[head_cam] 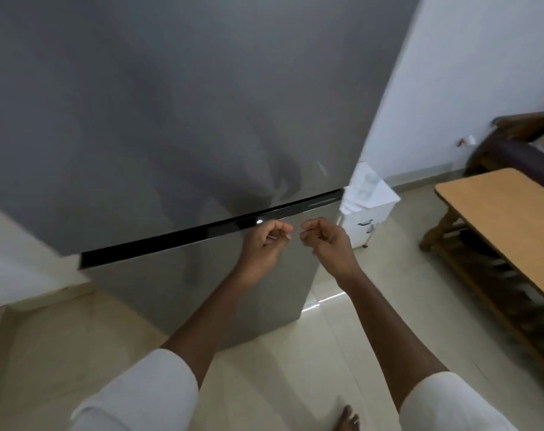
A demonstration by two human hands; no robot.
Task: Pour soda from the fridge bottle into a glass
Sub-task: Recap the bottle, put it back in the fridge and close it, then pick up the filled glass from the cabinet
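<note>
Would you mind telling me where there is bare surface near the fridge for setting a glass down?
The light wooden table at the right shows a bare top, bordered by the dark wooden furniture behind it. The small white cabinet beside the grey steel fridge is covered with white papers.

Dim, soft, blurred, wide-angle bowing.

white walls [457, 73], glossy cream tiled floor [295, 353], wooden bench-like table [497, 222] at right, small white cabinet [368, 219] against wall

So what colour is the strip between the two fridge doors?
Glossy black, seen in the head view: the strip crosses the grey fridge.
</note>
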